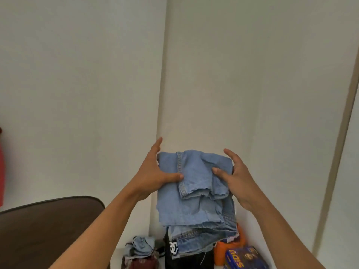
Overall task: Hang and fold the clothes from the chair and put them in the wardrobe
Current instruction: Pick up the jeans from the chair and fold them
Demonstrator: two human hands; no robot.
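Note:
A folded pair of light blue jeans [194, 191] is held up in front of me, at mid-height and a little right of centre. My left hand [155, 171] grips its left edge, thumb pressed on top of the denim. My right hand [235, 175] grips the right edge, thumb on top and fingers spread behind. The lower layers of the jeans hang loose beneath the fold. The brown chair [48, 230] stands at the lower left, its seat bare in the part I see. No wardrobe interior is visible.
White walls meet in a corner [161, 94] right behind the jeans. On the floor below lie a crumpled pile of clothes [139, 251], a dark garment with a white logo [173, 247], an orange object [223, 251] and a blue box [244, 257]. A red thing [1, 171] shows at the left edge.

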